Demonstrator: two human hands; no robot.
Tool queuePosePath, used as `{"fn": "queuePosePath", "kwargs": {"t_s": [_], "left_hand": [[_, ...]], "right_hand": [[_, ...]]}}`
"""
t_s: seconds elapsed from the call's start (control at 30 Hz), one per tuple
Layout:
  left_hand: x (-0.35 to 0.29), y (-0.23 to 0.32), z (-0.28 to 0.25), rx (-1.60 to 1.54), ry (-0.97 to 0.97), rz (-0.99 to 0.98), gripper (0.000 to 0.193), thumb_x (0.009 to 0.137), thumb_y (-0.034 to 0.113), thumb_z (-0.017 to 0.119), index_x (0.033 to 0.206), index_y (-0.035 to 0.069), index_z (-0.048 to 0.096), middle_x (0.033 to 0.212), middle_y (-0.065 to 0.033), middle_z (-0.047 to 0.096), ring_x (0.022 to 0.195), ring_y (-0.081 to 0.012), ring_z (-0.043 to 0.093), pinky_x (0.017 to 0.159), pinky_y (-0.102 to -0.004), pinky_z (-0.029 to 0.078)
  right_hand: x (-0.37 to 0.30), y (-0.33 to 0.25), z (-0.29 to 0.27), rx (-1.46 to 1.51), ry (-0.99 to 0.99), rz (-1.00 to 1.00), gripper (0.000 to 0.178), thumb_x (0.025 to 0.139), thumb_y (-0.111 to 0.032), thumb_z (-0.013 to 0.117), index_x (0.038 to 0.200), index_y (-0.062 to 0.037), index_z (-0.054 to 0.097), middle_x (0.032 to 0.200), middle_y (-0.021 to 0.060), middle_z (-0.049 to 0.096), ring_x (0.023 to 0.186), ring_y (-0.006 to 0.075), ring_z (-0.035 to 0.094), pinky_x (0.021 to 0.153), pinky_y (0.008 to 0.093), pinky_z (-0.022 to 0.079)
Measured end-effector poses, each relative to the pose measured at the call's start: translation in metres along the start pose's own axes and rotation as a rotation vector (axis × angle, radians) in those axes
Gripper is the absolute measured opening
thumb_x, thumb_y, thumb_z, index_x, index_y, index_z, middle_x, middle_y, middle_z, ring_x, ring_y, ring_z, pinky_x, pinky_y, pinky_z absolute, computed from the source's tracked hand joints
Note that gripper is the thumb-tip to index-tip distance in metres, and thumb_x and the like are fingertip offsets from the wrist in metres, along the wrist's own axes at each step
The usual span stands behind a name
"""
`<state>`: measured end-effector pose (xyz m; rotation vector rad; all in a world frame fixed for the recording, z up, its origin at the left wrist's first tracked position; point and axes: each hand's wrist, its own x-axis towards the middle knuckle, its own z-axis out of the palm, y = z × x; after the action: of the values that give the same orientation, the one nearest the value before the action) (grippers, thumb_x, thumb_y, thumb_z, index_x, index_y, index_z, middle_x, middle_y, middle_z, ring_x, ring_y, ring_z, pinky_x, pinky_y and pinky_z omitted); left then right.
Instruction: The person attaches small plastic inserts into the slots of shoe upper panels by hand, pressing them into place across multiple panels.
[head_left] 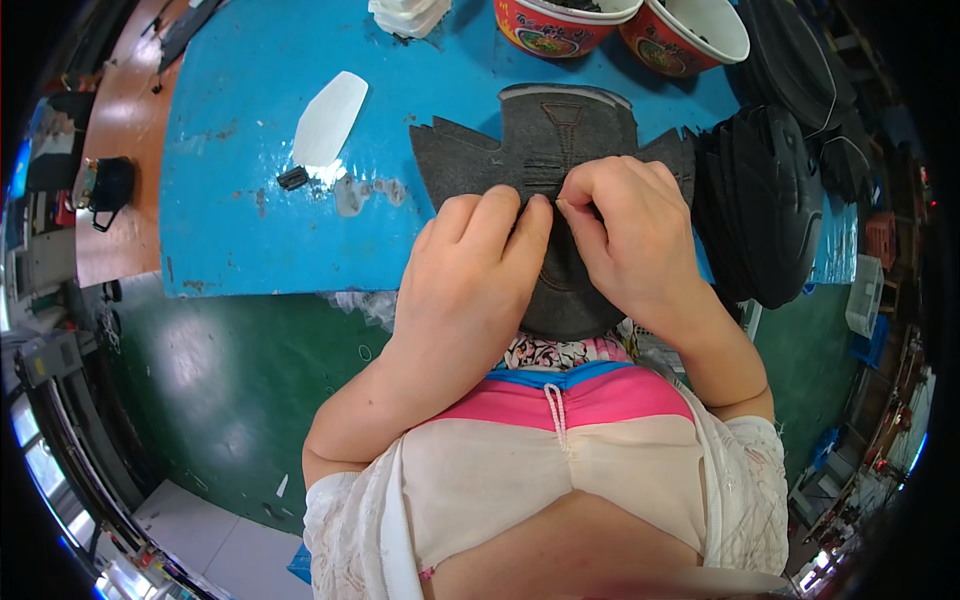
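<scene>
A dark grey shaped piece (535,140) with notched side wings and raised seam lines lies at the table's front edge, its rounded end hanging over toward me. My left hand (470,250) lies on its left half, the fingers curled and the thumb and forefinger pressed together near the middle. From the right, my right hand (635,220) pinches with thumb and forefinger at the same central seam, its other fingers curled. The two sets of fingertips almost meet. Whatever is between the right fingertips is too small to make out.
A stack of black shaped pieces (765,200) stands close to my right hand. Red and white paper bowls (555,30) with dark bits are at the back. On the blue table (230,180) lie a white elongated sheet (331,118), a small black scrap (293,178) and a white stack (410,15).
</scene>
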<state>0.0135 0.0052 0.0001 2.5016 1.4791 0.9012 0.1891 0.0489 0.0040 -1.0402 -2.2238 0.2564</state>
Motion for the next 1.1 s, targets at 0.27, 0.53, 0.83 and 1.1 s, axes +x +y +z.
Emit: {"fn": "queuePosePath", "kwargs": {"t_s": [0.27, 0.53, 0.83, 1.1], "left_hand": [[0.005, 0.004, -0.003, 0.093, -0.104, 0.007, 0.04, 0.074, 0.006, 0.061, 0.113, -0.002, 0.063, 0.101, -0.0074, 0.056, 0.088, -0.0217, 0.054, 0.073, -0.0314, 0.047], [0.003, 0.005, 0.002, 0.087, -0.104, -0.03, 0.04, 0.074, 0.005, 0.06, 0.113, -0.004, 0.062, 0.1, -0.0082, 0.055, 0.09, -0.022, 0.053, 0.075, -0.0318, 0.047], [0.009, 0.01, -0.006, 0.144, -0.191, 0.001, 0.039, 0.071, 0.006, 0.06, 0.109, -0.004, 0.062, 0.095, -0.0084, 0.056, 0.086, -0.0243, 0.055, 0.071, -0.0323, 0.048], [-0.023, -0.003, 0.012, -0.047, 0.282, -0.067, 0.03, 0.081, -0.009, 0.065, 0.11, -0.003, 0.066, 0.097, -0.0143, 0.064, 0.083, -0.0258, 0.061, 0.074, -0.0317, 0.049]], "right_hand": [[-0.01, 0.008, -0.016, -0.048, 0.05, 0.031, 0.025, 0.067, 0.0, 0.068, 0.09, -0.0115, 0.072, 0.088, -0.0001, 0.061, 0.079, 0.0223, 0.056, 0.068, 0.0343, 0.04], [-0.014, 0.009, -0.003, -0.058, 0.021, -0.022, 0.022, 0.066, -0.006, 0.068, 0.087, -0.0114, 0.071, 0.087, -0.0016, 0.058, 0.084, 0.0192, 0.055, 0.071, 0.0344, 0.038], [-0.015, 0.006, -0.002, -0.108, 0.018, -0.066, 0.032, 0.063, 0.001, 0.068, 0.092, -0.0123, 0.07, 0.09, 0.0007, 0.058, 0.084, 0.0221, 0.056, 0.073, 0.0356, 0.038], [-0.052, 0.011, -0.035, -0.069, 0.145, 0.52, 0.051, 0.074, -0.026, 0.081, 0.112, -0.0042, 0.055, 0.076, 0.0041, 0.059, 0.068, 0.0204, 0.059, 0.065, 0.0339, 0.048]]}}
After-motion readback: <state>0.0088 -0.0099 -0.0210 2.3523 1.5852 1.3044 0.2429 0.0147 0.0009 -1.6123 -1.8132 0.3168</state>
